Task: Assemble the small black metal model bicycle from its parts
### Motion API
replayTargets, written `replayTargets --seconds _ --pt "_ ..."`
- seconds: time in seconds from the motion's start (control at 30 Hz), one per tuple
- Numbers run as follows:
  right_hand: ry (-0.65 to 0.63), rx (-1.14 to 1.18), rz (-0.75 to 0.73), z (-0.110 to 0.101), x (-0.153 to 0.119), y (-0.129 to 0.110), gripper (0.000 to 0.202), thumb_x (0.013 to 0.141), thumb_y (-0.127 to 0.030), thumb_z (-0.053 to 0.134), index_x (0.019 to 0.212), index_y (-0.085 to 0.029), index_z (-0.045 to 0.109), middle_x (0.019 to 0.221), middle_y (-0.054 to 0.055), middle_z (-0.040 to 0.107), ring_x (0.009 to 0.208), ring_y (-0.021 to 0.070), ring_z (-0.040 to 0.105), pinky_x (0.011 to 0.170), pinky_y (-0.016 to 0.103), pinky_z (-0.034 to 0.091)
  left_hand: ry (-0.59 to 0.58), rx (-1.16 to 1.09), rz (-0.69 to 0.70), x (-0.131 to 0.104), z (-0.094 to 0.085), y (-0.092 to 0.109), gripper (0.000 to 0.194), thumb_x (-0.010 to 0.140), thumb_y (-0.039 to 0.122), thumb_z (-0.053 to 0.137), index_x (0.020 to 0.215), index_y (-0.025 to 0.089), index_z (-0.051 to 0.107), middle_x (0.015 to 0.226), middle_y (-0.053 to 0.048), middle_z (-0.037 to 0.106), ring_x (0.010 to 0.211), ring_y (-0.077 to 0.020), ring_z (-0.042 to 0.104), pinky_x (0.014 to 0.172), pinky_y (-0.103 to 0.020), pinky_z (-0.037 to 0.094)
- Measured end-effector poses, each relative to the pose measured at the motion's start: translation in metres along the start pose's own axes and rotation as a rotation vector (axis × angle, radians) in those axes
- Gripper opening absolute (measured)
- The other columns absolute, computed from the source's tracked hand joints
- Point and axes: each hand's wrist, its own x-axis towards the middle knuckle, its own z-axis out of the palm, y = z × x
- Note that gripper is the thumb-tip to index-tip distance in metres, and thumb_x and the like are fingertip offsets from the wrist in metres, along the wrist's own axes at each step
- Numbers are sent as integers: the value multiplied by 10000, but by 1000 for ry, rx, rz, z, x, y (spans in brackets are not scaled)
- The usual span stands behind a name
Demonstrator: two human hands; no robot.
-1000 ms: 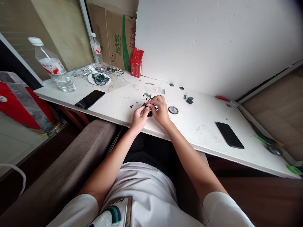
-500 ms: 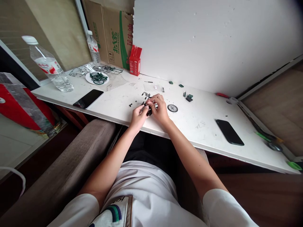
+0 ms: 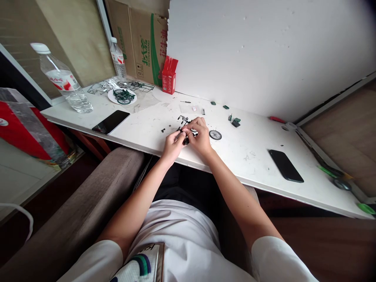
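Head view: at frame centre, the left hand (image 3: 172, 145) and right hand (image 3: 201, 137) pinch a dark model bike (image 3: 186, 141) between them, handlebar (image 3: 182, 118) poking out above, long axis mostly hidden; a loose wheel (image 3: 215, 134) lies rightward, nearer the right hand.

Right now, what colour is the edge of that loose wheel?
The wheel is black around its edge, in the head view.

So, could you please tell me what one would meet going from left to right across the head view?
Nearer water bottle, left-side phone, left hand, right hand, loose spoked wheel, right-side phone.
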Motion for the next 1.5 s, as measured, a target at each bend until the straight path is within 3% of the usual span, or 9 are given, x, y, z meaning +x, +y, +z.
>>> replayTargets --seconds 0.3,0.63,1.03,1.37,1.5 --pt "-61 -59 49 1 -2 5 256 1108 -383 609 927 -268 748 952 91 626 1023 316 560 995 540 508 5 28 -1 -1 1 -2 478 909 541 847 1160 145 759 1101 -117 791 1114 -263 784 990 -405 666" --pt "-10 8 45 3 -3 -2 247 1115 -334 591 931 -264 740 976 81 655 1022 292 599 976 501 523 7 12 33 -3 4 -1 482 912 549 854 1159 144 765 1192 -146 795 1210 -288 756 1045 -440 656" --pt "-13 33 141 2 -1 -1 366 1109 -493 625 867 -262 776 951 88 652 1024 301 613 1000 524 524 -3 52 51 -3 3 -3 521 926 570 839 1208 136 782 1183 -155 807 1217 -304 759 1024 -422 663" --pt "-2 5 90 3 -2 3 405 1117 -580 599 899 -262 725 937 77 644 982 285 614 969 498 527 9 61 49 -3 3 -5 596 902 579 860 1297 139 789 1301 -172 797 1213 -310 760 971 -386 674" --pt "-17 -4 106 4 -3 3 427 1116 -611 580 897 -265 700 953 80 645 1003 290 614 955 493 525 17 75 54 -2 2 -7 576 909 598 844 1261 145 792 1250 -168 799 1208 -305 759 983 -401 671"
